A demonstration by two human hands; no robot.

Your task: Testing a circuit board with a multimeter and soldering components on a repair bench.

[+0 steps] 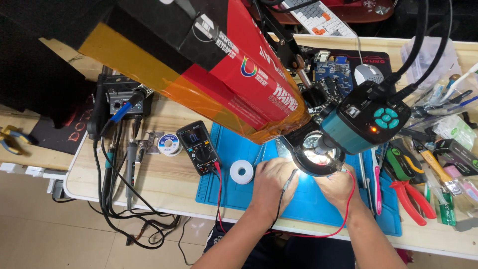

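Observation:
My left hand (271, 182) grips a black multimeter probe (290, 179), its black lead trailing back over my wrist. My right hand (338, 187) holds a red probe whose red lead (350, 209) loops down past my forearm. Both hands meet on the blue work mat (229, 192) under the ring light (314, 157) of a teal microscope camera (366, 122). What the probe tips touch is hidden by the ring light. A black digital multimeter (199, 148) with a lit display lies to the left of my hands.
A white tape roll (242, 172) lies on the mat. A solder spool (170, 144) and soldering station (119, 99) with cables stand left. Red-handled pliers (411, 199), screwdrivers and tools crowd the right. A red and orange box (209, 65) overhangs the bench. A mouse (367, 73) sits behind.

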